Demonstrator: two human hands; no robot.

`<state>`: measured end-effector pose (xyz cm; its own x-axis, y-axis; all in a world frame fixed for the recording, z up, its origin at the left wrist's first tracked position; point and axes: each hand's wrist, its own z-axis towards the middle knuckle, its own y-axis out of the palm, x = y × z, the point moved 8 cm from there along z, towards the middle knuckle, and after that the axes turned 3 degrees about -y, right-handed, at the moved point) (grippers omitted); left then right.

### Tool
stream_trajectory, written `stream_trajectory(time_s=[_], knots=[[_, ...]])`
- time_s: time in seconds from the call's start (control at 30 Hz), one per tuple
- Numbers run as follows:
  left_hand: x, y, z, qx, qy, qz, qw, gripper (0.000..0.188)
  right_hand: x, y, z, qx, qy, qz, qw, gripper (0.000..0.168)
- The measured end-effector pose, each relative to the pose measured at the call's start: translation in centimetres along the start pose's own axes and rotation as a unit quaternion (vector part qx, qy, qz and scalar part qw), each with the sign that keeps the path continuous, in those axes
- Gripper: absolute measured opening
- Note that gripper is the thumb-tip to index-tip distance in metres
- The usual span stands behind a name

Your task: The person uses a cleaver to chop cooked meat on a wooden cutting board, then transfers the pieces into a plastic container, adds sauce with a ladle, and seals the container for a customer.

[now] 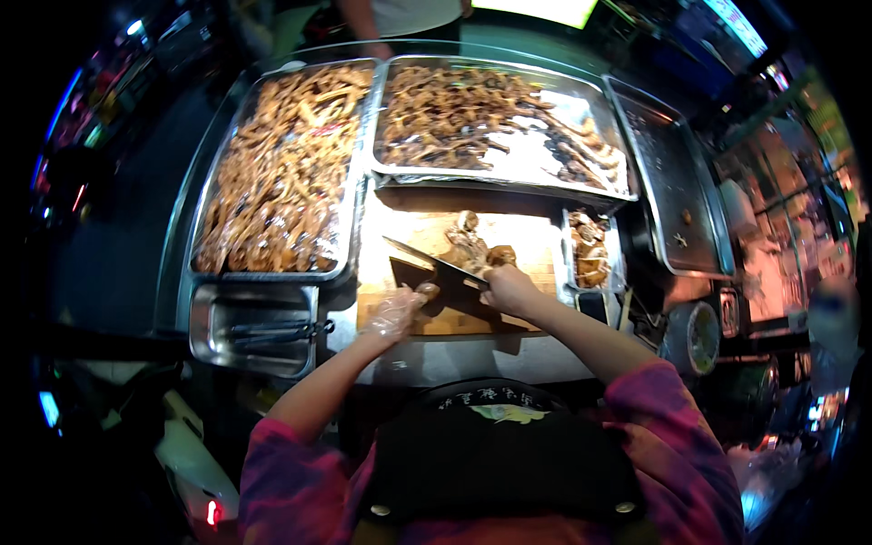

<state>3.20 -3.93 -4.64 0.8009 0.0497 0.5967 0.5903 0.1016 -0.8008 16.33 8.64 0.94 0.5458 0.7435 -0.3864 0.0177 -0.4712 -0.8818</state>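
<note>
Before me lies a wooden cutting board (541,266), brightly lit, with a dark shadow over its near half. My right hand (511,291) grips the handle of a broad-bladed knife (424,257), whose blade slants up and left over the board. In a clear plastic glove, my left hand (396,315) pinches a small brown piece of cooked meat (428,291) below the blade. Several cooked meat pieces (469,246) lie just beyond the knife; one rounder brown piece (502,255) sits by my right knuckles.
Metal trays of glossy cooked meat stand at left (289,170) and back (443,116). A small tray of meat (589,252) flanks the board. Tongs (279,332) rest in a steel pan (211,320). A dark tray (674,184) holds scraps. Beyond the stall stands a person (415,17).
</note>
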Motion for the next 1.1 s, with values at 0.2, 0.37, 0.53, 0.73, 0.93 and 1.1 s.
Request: stream_trajectory(time_s=[0.2, 0.37, 0.53, 0.73, 0.93, 1.1], knots=[[2.7, -8.7, 1.2, 0.025, -0.074, 0.017, 0.997, 0.021, 0.3, -0.1, -0.7, 0.000, 0.028, 0.020, 0.999, 0.021], [11.4, -9.9, 6.9, 0.053, -0.014, 0.043, 0.998, 0.016, 1.5, 0.0, -1.6, 0.040, 0.054, 0.114, 0.991, 0.017], [19.9, 4.0, 16.7, -0.172, 0.047, 0.163, 0.970, 0.044, 4.7, 7.5, -0.9, 0.199, -0.127, 0.259, 0.937, 0.029], [21.0, 17.2, 21.9, -0.184, -0.320, -0.400, 0.839, 0.051, -0.2, -1.5, -3.6, -0.069, -0.045, 0.208, 0.975, 0.024], [23.9, 12.6, 21.0, -0.210, -0.236, -0.148, 0.937, 0.076, -0.5, -3.8, -5.4, -0.021, -0.118, 0.215, 0.969, 0.025], [27.9, -1.2, 14.7, -0.164, 0.018, -0.273, 0.948, 0.050, 2.1, -0.4, -3.8, 0.216, -0.192, 0.217, 0.932, 0.025]])
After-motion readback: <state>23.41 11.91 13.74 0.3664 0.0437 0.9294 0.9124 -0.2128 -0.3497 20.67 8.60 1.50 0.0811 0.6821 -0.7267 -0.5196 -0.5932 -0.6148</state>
